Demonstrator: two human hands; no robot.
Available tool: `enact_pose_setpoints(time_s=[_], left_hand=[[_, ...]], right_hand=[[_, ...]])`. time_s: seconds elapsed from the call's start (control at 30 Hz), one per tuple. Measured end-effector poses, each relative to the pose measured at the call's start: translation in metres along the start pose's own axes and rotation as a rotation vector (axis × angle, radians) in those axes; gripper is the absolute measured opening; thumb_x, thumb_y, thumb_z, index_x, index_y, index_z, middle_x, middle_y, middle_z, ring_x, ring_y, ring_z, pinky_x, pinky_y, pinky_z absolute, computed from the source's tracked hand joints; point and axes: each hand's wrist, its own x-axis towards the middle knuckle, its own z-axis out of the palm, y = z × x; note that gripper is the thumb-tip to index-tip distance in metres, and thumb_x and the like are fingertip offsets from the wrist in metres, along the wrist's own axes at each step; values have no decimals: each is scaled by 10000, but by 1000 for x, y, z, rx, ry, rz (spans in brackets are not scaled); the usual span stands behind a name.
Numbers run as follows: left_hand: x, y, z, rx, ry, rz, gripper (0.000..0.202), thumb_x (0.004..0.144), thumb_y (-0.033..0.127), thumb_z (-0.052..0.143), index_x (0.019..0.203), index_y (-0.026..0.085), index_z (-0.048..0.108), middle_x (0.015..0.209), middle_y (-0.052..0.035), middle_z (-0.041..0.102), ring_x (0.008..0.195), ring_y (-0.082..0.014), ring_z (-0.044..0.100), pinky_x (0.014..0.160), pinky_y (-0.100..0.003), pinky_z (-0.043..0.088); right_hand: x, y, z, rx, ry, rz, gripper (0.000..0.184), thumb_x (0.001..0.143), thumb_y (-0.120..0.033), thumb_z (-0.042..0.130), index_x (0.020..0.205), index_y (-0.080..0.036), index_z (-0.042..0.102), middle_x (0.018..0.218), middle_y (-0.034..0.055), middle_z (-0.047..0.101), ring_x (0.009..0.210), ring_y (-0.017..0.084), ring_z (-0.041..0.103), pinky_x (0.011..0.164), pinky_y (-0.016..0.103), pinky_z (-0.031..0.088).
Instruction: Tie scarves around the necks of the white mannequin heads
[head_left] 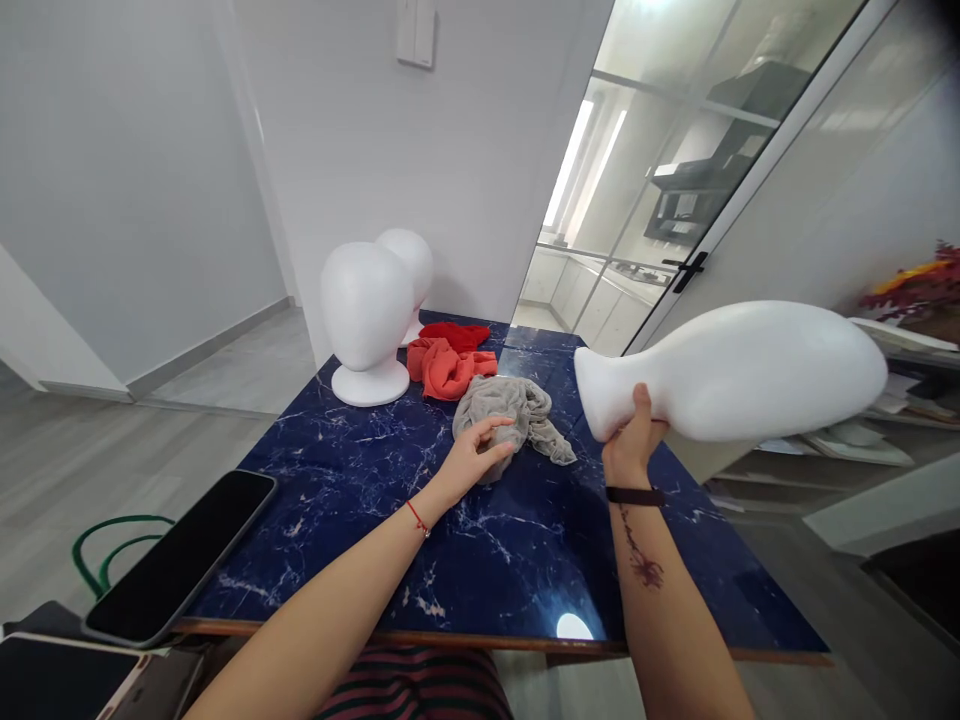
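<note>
My right hand [631, 437] is closed round the neck of a white foam mannequin head [772, 370], which lies sideways in the air over the table's right side, its top pointing right. My left hand [476, 460] rests at the near side of a crumpled grey cloth [536, 410], thumb and fingers apart; whether it presses on the fabric I cannot tell. Just behind the grey cloth lie a bunched coral-red cloth [450, 370] and a brighter red cloth [457, 335]. Two more white foam heads, a nearer one [367, 310] and one partly hidden behind it [412, 255], stand upright at the back left.
Everything rests on a dark blue marbled table [337, 520] against a white wall. A black phone [184, 560] projects at the table's left edge, above a green cord [112, 525]. To the right stand a glass door [637, 150] and shelves [795, 475] with papers.
</note>
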Motion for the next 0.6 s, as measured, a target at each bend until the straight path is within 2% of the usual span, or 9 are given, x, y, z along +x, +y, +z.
enact_pose_setpoints(time_s=[0.07,0.13,0.23,0.33,0.43,0.5,0.6], left_hand=[[-2,-7,0,194,-16,88,487,806,324,561,1273,207,484,1171,-72,599,1047,-196,553,942,-350,421],[-3,-16,-1,457,5,149,597,776,279,598,1341,229,411,1319,-91,493,1217,-227,432,1045,-398,331],[-3,-32,-2,771,-10,116,690,750,283,627,1383,234,357,1438,-112,348,1331,-279,272,1092,-464,244],[-1,-42,-4,893,-100,54,584,801,348,573,1344,199,416,1383,-110,425,1294,-296,318,1076,-472,265],[0,-42,-6,938,-122,108,434,845,273,504,1269,178,491,1238,-94,543,1184,-252,425,1017,-402,351],[-1,-39,-5,953,-119,137,377,849,223,482,1220,173,524,1156,-102,575,1122,-238,467,962,-385,392],[-6,-34,2,867,-69,154,321,867,228,461,1174,178,542,1117,-115,583,1115,-238,480,938,-388,395]], right_hand=[[-5,0,3,-5,-29,17,665,710,-403,677,1273,-140,442,1292,73,528,1177,194,510,1057,400,385],[-10,0,6,-13,-56,24,688,694,-396,695,1277,-129,446,1296,85,524,1186,198,503,1062,394,380],[-19,0,10,-25,-102,53,687,660,-377,726,1251,-121,485,1272,94,543,1189,202,499,1063,384,378],[-30,0,15,-22,-178,113,649,642,-369,735,1212,-134,530,1239,85,571,1174,203,508,1066,394,363],[-47,-3,21,-9,-256,160,630,641,-370,726,1195,-133,545,1217,91,585,1149,203,524,1064,405,355],[-68,-7,26,-7,-317,195,630,646,-381,717,1201,-143,538,1210,87,588,1128,200,536,1062,412,353],[-116,-16,37,-43,-448,239,655,620,-389,732,1204,-173,527,1205,72,591,1127,194,530,1075,415,335]])
